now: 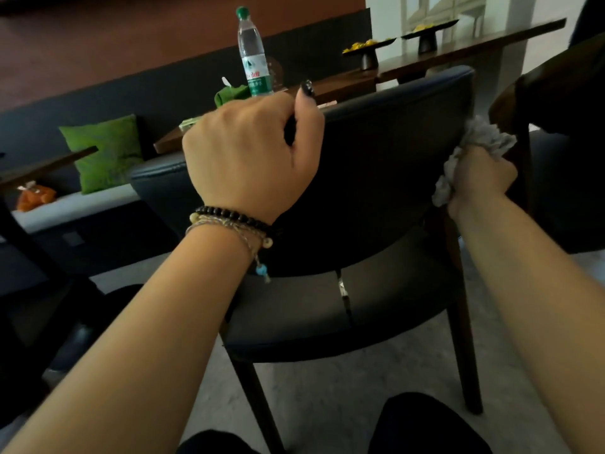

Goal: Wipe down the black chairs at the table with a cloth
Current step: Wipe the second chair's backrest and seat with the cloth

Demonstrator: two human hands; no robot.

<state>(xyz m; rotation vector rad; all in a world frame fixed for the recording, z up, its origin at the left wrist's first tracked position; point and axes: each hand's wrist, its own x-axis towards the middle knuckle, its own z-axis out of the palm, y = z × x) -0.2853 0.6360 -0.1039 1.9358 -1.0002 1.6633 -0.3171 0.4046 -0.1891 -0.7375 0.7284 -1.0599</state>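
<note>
Your left hand (252, 155) grips the black chair (376, 191) backrest top to steady it; right hand (481, 181) clutches bunched cloth (484, 139), wiping its right edge.

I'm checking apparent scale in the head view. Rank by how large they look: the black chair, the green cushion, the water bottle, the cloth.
1. black chair, by far the largest.
2. green cushion.
3. water bottle and cloth: look alike, the cloth is nearer and partly hidden by the right hand, so unranked.
</note>
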